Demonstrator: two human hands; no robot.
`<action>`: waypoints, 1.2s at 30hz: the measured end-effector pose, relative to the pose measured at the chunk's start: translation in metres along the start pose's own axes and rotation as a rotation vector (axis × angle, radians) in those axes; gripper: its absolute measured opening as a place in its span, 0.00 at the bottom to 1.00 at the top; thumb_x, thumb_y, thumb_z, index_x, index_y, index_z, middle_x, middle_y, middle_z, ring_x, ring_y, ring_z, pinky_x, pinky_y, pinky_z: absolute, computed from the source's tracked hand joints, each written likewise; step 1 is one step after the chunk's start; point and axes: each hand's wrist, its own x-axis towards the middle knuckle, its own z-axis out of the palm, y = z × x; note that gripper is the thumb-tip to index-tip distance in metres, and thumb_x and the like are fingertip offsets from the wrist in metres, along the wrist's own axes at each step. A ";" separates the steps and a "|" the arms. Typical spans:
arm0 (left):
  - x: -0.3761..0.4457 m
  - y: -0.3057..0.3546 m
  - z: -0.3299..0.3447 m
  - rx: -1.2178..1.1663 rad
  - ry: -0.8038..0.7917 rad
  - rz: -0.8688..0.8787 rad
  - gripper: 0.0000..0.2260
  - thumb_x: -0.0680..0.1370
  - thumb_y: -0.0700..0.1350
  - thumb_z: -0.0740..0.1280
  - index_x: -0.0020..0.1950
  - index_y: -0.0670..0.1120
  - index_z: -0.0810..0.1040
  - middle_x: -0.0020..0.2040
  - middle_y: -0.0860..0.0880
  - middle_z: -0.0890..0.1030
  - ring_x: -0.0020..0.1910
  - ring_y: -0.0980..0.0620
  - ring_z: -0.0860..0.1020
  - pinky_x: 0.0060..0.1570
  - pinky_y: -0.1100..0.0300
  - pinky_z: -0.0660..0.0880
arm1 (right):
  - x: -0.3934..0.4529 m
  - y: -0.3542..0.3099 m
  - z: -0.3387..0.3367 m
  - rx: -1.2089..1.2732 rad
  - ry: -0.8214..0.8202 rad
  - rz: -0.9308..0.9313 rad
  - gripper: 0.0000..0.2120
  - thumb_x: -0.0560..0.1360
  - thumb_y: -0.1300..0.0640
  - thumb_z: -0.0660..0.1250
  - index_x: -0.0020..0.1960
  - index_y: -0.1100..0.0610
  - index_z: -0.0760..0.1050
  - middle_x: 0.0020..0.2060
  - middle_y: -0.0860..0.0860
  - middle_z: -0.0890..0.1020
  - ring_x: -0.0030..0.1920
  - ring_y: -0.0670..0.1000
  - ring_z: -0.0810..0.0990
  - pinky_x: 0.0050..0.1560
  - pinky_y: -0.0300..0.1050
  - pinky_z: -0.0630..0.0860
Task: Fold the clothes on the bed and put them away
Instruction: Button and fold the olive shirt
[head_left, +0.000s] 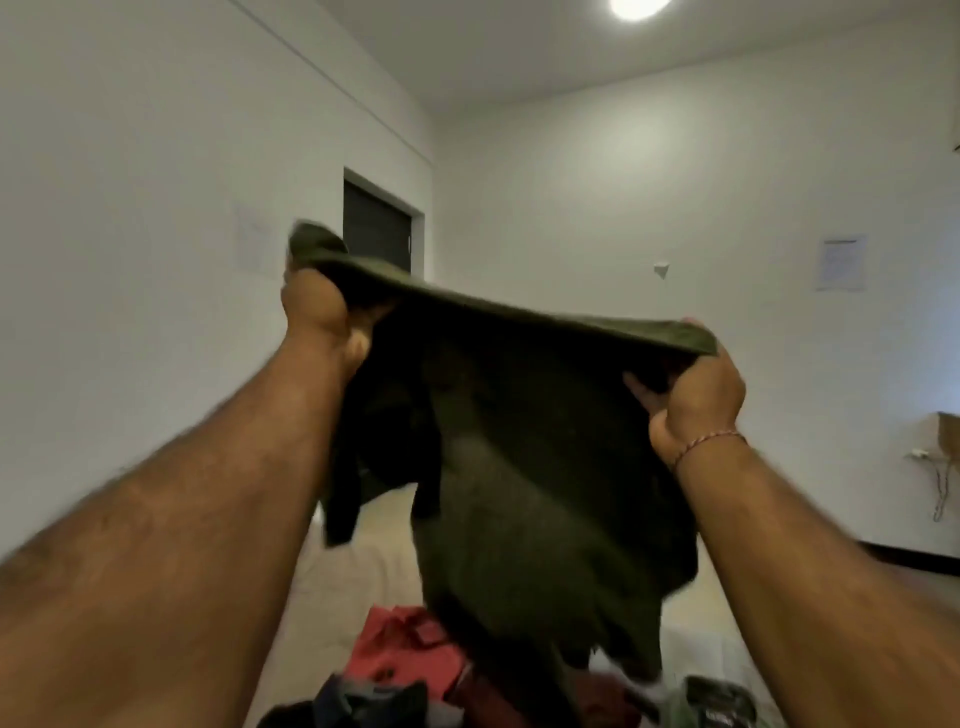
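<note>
I hold a dark olive-green garment (540, 467) up in the air in front of me, stretched by its top edge. My left hand (324, 312) grips the left corner of that edge, with a tuft of cloth sticking out above the fist. My right hand (693, 395) grips the right corner. The cloth hangs down between my arms, a sleeve-like part dangling at lower left. Below it on the pale bed (353, 582) lies a pile of clothes, among them a red garment (410, 649) and dark pieces (374, 701).
White walls surround the room, with a dark doorway (376, 228) at the far left corner. A paper sheet (840, 262) is stuck on the right wall. A cardboard box (948, 431) and a wall socket with cables sit at the far right.
</note>
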 end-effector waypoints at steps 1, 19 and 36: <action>0.004 0.013 0.025 -0.049 -0.084 0.075 0.34 0.79 0.62 0.69 0.74 0.39 0.72 0.64 0.31 0.79 0.61 0.26 0.79 0.54 0.30 0.79 | 0.008 -0.019 0.014 0.018 -0.041 -0.061 0.13 0.81 0.58 0.64 0.62 0.52 0.83 0.59 0.56 0.84 0.61 0.57 0.81 0.54 0.63 0.83; -0.388 -0.051 -0.336 2.196 -0.320 -0.327 0.13 0.74 0.58 0.66 0.52 0.52 0.83 0.45 0.46 0.85 0.45 0.42 0.84 0.45 0.49 0.82 | -0.273 0.037 -0.353 -1.999 -0.404 -0.418 0.23 0.70 0.62 0.70 0.65 0.52 0.83 0.46 0.60 0.85 0.42 0.65 0.83 0.37 0.57 0.83; -0.425 -0.067 -0.383 2.013 -0.908 -1.346 0.34 0.69 0.66 0.69 0.70 0.49 0.77 0.61 0.52 0.80 0.60 0.50 0.80 0.66 0.56 0.74 | -0.374 0.030 -0.449 -2.660 -0.907 0.070 0.07 0.67 0.51 0.77 0.43 0.47 0.82 0.31 0.52 0.82 0.33 0.58 0.83 0.33 0.47 0.78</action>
